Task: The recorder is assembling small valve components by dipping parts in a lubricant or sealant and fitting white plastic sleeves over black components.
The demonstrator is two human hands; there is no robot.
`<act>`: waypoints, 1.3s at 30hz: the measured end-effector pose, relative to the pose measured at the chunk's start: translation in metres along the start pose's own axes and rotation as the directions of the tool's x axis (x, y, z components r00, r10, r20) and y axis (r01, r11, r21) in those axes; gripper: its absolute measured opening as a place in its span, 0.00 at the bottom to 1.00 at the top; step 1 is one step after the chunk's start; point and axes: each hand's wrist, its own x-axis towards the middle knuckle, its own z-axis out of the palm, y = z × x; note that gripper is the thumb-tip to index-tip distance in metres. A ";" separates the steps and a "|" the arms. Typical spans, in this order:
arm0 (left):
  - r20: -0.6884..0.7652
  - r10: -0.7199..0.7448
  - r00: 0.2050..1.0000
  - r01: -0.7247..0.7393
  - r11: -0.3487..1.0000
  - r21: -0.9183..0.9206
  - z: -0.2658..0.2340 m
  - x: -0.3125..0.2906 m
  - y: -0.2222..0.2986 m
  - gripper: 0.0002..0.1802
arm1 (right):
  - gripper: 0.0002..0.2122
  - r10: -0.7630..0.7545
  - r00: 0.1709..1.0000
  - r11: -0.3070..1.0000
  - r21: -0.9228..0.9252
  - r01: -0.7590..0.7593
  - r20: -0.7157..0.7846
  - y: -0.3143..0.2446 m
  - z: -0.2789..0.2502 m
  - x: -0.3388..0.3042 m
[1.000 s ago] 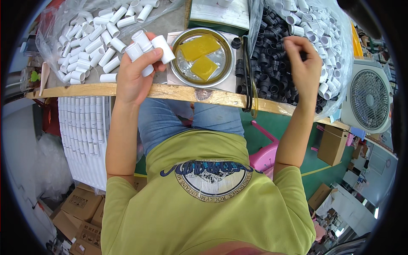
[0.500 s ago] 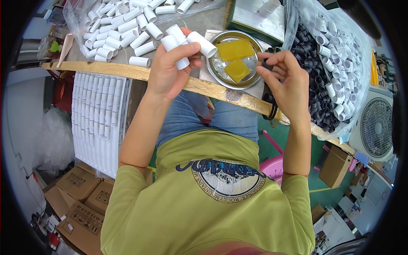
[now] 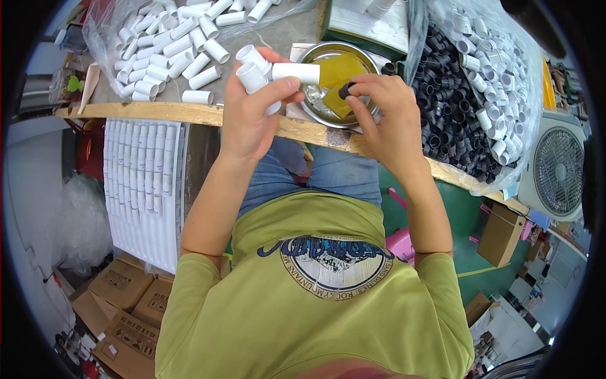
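Observation:
My left hand (image 3: 247,123) is closed around a few short white plastic tubes; one tube (image 3: 298,73) lies sideways between thumb and fingers, its end toward the bowl. My right hand (image 3: 392,114) pinches a small black plastic ring-like piece (image 3: 345,91) between thumb and fingertips, a short way from that tube's end. Beneath both hands' fingertips sits a round metal bowl (image 3: 310,108) near the bench edge. It holds yellow sponge-like blocks (image 3: 343,68) and what looks like clear liquid. My right fingers hide part of the bowl.
Loose white tubes (image 3: 196,63) are heaped at the back left. On the right lie a pile of black ring pieces (image 3: 442,107) and a bag of white pieces (image 3: 499,114). A wooden edge (image 3: 297,131) borders the bench. A tray of rowed tubes (image 3: 142,183) stands below left; a fan (image 3: 558,167) stands far right.
My right hand has moved left over the bowl with the black piece, closer to the white tube. In my left hand, that tube has turned to lie nearly level.

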 end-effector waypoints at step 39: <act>0.365 0.119 0.923 -0.334 0.720 0.608 0.071 -0.003 0.014 0.18 | 0.18 -0.072 0.994 0.938 0.344 0.040 0.081 0.033 -0.073 -0.007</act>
